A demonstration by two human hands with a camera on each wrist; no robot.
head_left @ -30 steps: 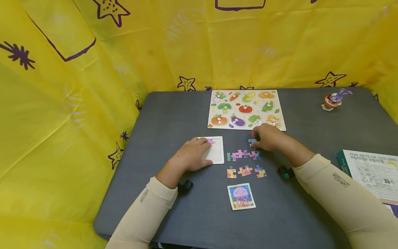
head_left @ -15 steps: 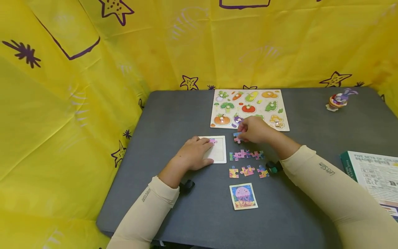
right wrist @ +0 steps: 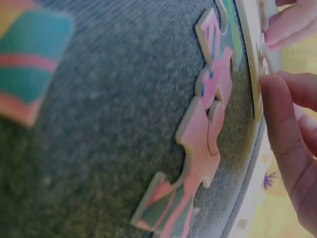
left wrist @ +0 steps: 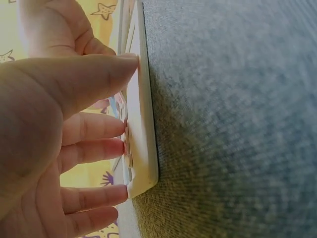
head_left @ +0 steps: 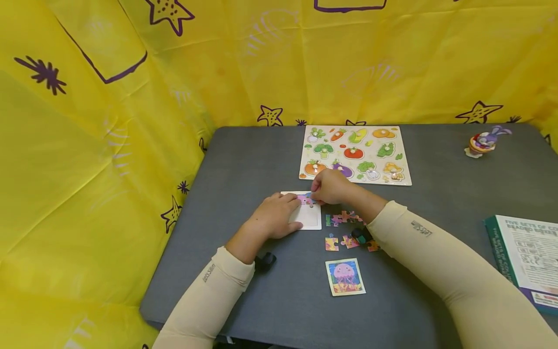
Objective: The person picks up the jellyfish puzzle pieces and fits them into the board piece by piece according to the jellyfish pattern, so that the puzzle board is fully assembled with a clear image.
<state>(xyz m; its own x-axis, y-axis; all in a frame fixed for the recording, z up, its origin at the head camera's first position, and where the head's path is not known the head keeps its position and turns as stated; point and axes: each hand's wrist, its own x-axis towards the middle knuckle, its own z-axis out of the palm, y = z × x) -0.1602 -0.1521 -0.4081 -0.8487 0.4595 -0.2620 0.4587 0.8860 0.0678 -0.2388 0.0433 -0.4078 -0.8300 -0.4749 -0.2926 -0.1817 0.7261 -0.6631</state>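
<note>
My left hand (head_left: 273, 215) rests with extended fingers on a small white puzzle tray (head_left: 310, 222); in the left wrist view its thumb touches the tray's edge. A pink puzzle piece (head_left: 302, 199) lies in the tray's upper part under the fingertips. At the tray's upper right corner, my right hand (head_left: 334, 188) pinches a blue-and-pink puzzle piece (right wrist: 267, 58) between thumb and finger, partly hidden by the fingers. Right of the tray lie a row of pink puzzle pieces (head_left: 337, 219) and a row of yellow-orange ones (head_left: 332, 244), partly covered by the right wrist strap.
A jellyfish picture card (head_left: 346, 277) lies nearer the front. Behind the hands lies a vegetable peg board (head_left: 354, 154). A rabbit figurine (head_left: 485, 141) stands at the back right, and a box (head_left: 529, 257) lies at the right edge. Yellow cloth (head_left: 244, 63) surrounds the table.
My right hand has carried the blue-and-pink puzzle piece left, from above the loose rows to the tray's upper right corner. The left hand stays on the tray. The view has shifted slightly.
</note>
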